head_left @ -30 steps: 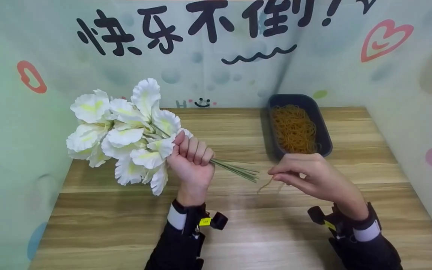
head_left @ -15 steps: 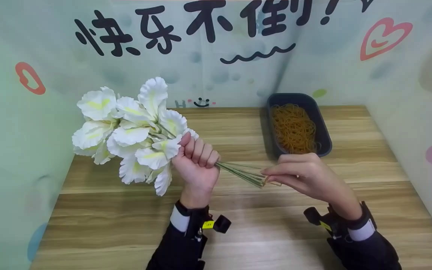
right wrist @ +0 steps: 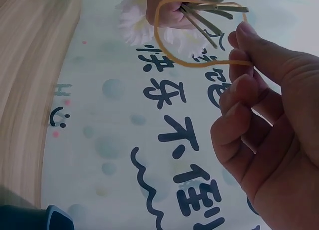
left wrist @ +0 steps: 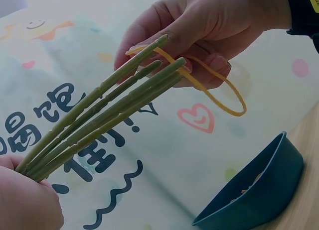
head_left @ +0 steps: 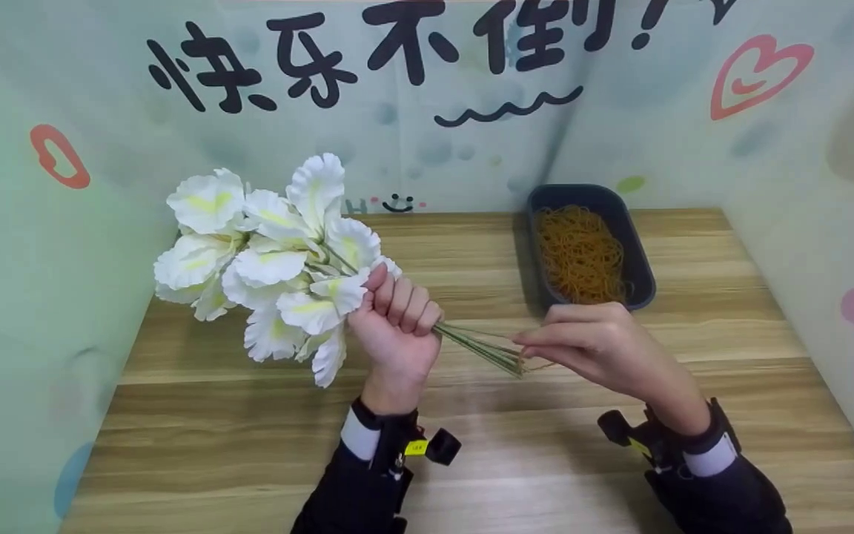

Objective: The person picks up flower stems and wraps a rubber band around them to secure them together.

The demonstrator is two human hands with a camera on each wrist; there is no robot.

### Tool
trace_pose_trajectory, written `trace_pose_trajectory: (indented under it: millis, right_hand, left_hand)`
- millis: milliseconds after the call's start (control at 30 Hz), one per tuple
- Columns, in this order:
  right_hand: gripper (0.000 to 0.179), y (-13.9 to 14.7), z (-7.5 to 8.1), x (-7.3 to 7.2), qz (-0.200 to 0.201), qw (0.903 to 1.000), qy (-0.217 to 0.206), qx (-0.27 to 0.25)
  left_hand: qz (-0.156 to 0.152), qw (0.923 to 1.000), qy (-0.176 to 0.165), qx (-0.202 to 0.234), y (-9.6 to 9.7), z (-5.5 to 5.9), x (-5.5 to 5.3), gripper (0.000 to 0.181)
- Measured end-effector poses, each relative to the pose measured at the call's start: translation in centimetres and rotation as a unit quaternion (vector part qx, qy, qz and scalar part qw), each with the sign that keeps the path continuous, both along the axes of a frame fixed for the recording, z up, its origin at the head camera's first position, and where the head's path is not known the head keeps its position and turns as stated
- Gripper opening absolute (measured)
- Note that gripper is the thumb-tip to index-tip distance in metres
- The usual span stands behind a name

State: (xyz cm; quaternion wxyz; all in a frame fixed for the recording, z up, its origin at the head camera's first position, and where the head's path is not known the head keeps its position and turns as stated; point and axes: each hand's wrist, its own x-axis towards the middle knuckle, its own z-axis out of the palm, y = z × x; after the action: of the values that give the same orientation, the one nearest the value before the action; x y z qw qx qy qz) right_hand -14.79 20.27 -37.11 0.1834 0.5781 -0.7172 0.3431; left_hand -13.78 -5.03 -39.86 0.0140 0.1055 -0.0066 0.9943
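My left hand [head_left: 399, 345] grips a bunch of white artificial flowers [head_left: 270, 271] with yellow-centred, frilled petals. Its fingers curl round the green stems [left wrist: 102, 113], whose cut ends point right and fan apart slightly. Right at those ends, my right hand [head_left: 605, 345] pinches a tan rubber band [right wrist: 199, 64] between thumb and fingers. In the right wrist view the band hangs as a wide loop, with stem ends seen through it. The left wrist view has the band crossing the stem tips.
Behind my right hand stands a dark blue plastic tub [head_left: 642, 252] with a heap of loose rubber bands [head_left: 581, 256]. The wood-grain tabletop [head_left: 471, 460] is enclosed by a printed backdrop [head_left: 397, 148] at the back and sides.
The left hand has shifted a little right with the flowers. My right hand has moved slightly left, bringing the rubber band to the stem ends, from which it was apart earlier.
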Motion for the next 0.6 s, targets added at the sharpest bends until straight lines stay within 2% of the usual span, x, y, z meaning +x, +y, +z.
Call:
trace_pose_trajectory:
  millis: [167,400,500,600]
  right_hand:
    - [0.015,0.8,0.2,-0.3,0.041,0.9989,-0.014,-0.016]
    - [0.015,1.6,0.6,-0.3,0.072,0.9964,-0.036,-0.025]
    - [0.016,1.7,0.7,-0.2,0.069,0.9966,-0.035,-0.029]
    - [0.016,1.5,0.7,-0.1,0.047,0.998,-0.026,-0.034]
  left_hand:
    - [0.005,1.0,0.001,0.004,0.0,0.1,-0.1,0.048]
    - [0.0,0.9998,0.013,0.014,-0.1,0.0,-0.2,0.048]
    - [-0.001,0.9997,0.014,0.018,-0.1,0.1,-0.2,0.048]
    - [-0.004,0.9997,0.016,0.018,0.1,0.0,-0.2,0.049]
